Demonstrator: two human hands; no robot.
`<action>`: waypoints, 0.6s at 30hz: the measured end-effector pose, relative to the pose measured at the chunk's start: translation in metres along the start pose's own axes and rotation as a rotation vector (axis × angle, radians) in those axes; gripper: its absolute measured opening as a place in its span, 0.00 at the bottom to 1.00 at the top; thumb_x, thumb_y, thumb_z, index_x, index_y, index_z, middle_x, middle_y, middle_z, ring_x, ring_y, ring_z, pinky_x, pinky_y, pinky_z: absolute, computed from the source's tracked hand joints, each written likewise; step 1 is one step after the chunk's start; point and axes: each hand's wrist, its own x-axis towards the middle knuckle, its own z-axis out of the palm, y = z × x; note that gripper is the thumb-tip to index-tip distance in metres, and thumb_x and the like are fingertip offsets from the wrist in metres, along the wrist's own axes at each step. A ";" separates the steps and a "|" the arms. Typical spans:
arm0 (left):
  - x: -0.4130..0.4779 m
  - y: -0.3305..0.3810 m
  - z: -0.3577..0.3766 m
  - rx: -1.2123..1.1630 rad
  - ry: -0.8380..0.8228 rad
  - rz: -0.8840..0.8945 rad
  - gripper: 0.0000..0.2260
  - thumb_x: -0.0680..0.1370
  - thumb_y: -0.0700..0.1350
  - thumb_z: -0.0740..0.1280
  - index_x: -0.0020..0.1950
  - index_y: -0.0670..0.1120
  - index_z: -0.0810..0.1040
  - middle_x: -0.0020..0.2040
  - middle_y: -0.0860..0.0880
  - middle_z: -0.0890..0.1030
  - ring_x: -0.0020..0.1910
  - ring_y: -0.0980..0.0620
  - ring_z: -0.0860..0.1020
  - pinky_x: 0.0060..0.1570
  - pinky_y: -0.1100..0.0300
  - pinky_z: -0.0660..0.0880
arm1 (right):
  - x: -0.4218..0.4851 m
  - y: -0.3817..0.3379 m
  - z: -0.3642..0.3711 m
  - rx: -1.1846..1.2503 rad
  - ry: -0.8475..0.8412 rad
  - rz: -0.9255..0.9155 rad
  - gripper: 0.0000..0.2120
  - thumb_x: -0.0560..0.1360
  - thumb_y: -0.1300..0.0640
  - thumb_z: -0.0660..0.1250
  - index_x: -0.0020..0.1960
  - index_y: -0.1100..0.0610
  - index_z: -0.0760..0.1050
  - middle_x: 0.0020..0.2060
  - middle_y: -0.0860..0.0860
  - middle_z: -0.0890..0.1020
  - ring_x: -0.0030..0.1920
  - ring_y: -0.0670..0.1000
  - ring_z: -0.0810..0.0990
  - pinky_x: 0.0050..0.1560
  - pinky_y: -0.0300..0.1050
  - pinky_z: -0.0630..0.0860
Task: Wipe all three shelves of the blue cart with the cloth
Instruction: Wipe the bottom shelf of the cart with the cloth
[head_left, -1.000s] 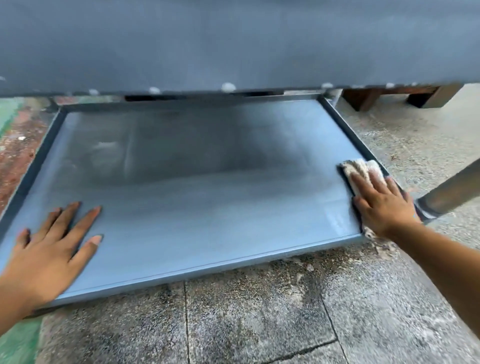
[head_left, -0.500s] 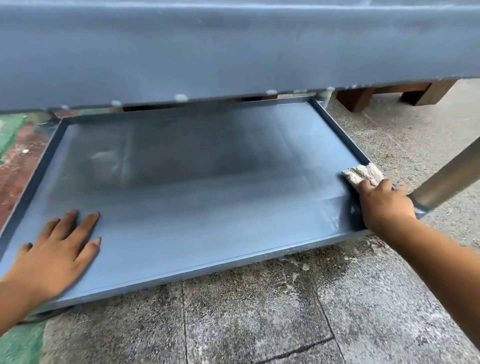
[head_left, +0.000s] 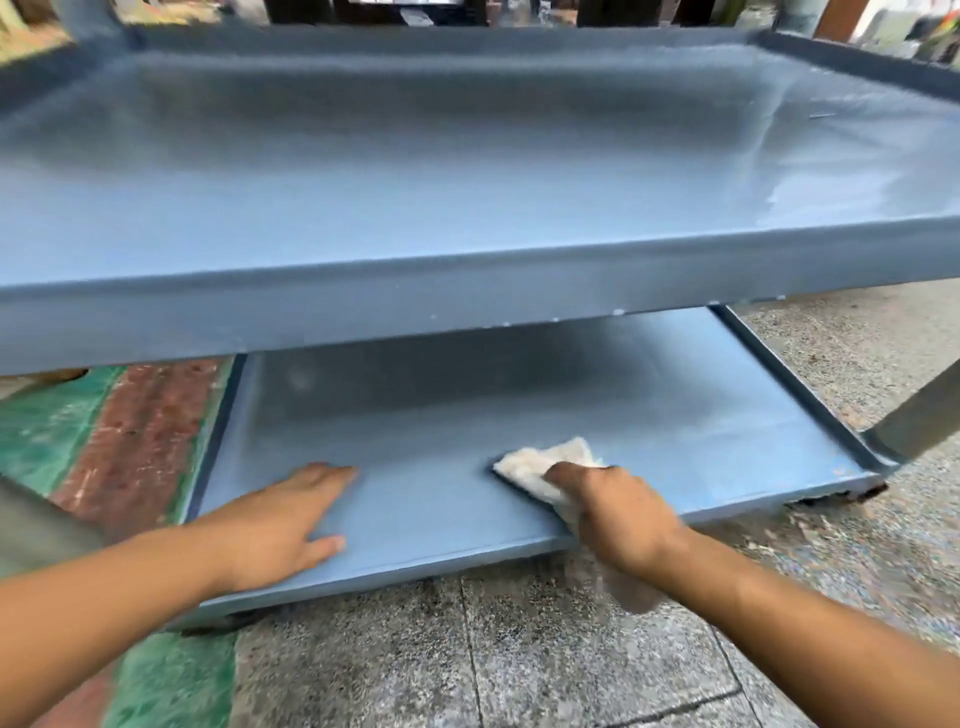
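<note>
The cart (head_left: 467, 312) fills most of my view, and I see two of its shelves; the third is out of sight. The upper shelf (head_left: 467, 171) has a streaky sheen toward its right edge, so I judge it has already been wiped, though the blur keeps me from being sure. The bottom shelf (head_left: 441, 415) sits just above the floor (head_left: 519, 649), and that is where I am working. If the shelves go top to bottom, this is the last one and the task is near its end. What I judge is left is the rest of this shelf, mostly its left half and the back.

My left hand (head_left: 280, 525) lies flat at the front edge, left of the middle, fingers straight, holding nothing and only bracing me. My right hand (head_left: 618, 514) is at the front edge, a little right of the middle. Its fingers are curled over the cloth (head_left: 540, 462) and press it onto the shelf. The cloth's free end pokes out toward the back-left from under my fingers.

A second ago the cloth was against the right edge, near the front right corner; now it has swept in toward the middle. My left hand has come in from the front left corner too, and my head has lifted, so the upper shelf's top shows.
</note>
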 end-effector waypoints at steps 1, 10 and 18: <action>-0.008 0.006 -0.001 -0.020 0.030 0.049 0.37 0.79 0.59 0.63 0.81 0.51 0.46 0.81 0.50 0.50 0.79 0.54 0.51 0.75 0.66 0.47 | 0.001 -0.025 0.003 0.082 -0.038 -0.074 0.26 0.74 0.63 0.63 0.69 0.45 0.71 0.60 0.55 0.83 0.59 0.59 0.81 0.54 0.48 0.76; -0.132 0.048 -0.058 -0.240 0.138 0.115 0.20 0.78 0.51 0.67 0.66 0.59 0.62 0.62 0.52 0.77 0.60 0.48 0.76 0.58 0.53 0.73 | -0.042 -0.180 -0.054 0.426 -0.357 -0.388 0.23 0.72 0.68 0.63 0.61 0.48 0.78 0.53 0.44 0.83 0.50 0.47 0.79 0.49 0.38 0.72; -0.278 0.074 -0.203 -0.098 0.010 0.126 0.07 0.81 0.50 0.59 0.53 0.49 0.71 0.54 0.45 0.78 0.55 0.41 0.77 0.50 0.50 0.72 | -0.137 -0.225 -0.199 -0.038 -0.334 -0.526 0.13 0.76 0.60 0.59 0.59 0.52 0.65 0.49 0.59 0.82 0.49 0.62 0.82 0.42 0.50 0.72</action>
